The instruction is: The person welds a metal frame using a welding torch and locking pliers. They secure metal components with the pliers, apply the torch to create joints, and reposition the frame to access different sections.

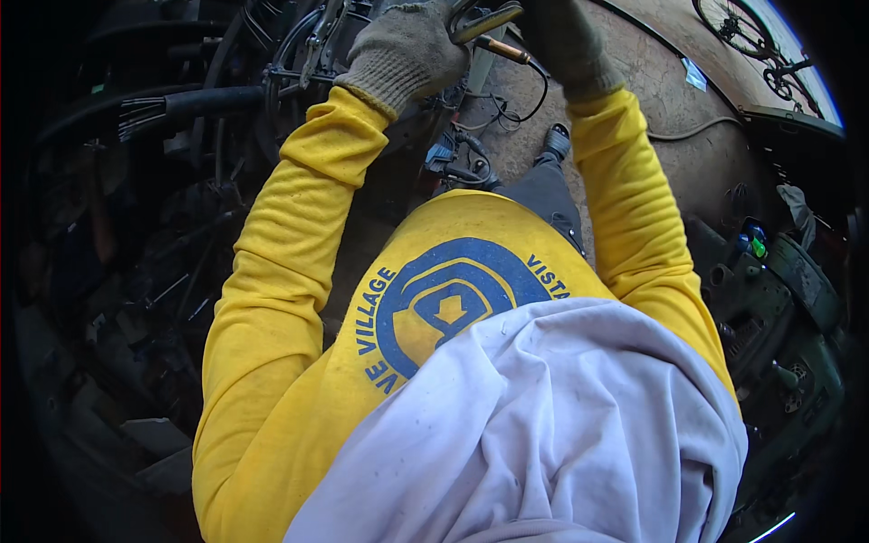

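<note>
My left hand [407, 50], in a grey knitted work glove, is at the top edge, closed on a pliers-like tool [489, 23] whose two curved metal handles stick out toward the right. Just below these handles is a copper-coloured rod-shaped piece [503, 50] with a black cable [541, 90] running from its end; I cannot tell whether it joins the tool. My right hand [570, 45], in a darker glove, is raised to the right of them. Shade and the picture's edge hide its fingers. Dark machinery with cables and metal rods [312, 45] lies beside my left hand.
A blue power tool [442, 154] with a dark cord lies on the floor near my sandalled foot [557, 142]. Green metal machinery [769, 317] stands at the right, a bicycle [742, 27] at the far right. A thick black cable with frayed strands [204, 101] extends at the left.
</note>
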### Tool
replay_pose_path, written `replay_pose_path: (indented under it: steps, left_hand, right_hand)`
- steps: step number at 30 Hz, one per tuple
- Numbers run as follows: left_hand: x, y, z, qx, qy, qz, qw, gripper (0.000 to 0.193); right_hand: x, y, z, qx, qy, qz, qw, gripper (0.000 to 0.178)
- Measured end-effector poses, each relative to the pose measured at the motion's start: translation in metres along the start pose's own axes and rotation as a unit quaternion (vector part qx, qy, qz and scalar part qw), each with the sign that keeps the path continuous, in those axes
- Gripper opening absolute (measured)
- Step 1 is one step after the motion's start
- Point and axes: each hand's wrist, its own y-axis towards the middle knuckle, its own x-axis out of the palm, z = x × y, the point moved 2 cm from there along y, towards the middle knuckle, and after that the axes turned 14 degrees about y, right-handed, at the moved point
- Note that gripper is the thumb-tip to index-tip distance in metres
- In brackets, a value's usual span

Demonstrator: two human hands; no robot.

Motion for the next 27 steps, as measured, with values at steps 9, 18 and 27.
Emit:
replay_pose_path:
  steps: [9,18,27]
  left_hand:
    - [-0.008,-0.001,0.011,-0.042,0.024,0.066,0.997,0.032]
    - [0.002,-0.004,-0.002,0.044,-0.012,0.205,0.978,0.055]
    - [-0.006,-0.058,-0.042,0.083,-0.509,0.069,0.854,0.031]
  right_hand:
    - [0.032,0.038,0.043,-0.090,0.016,0.305,0.948,0.035]
    - [0.052,0.018,0.021,-0.020,0.085,0.290,0.953,0.044]
    - [-0.103,-0.083,0.023,-0.018,0.165,0.360,0.918,0.062]
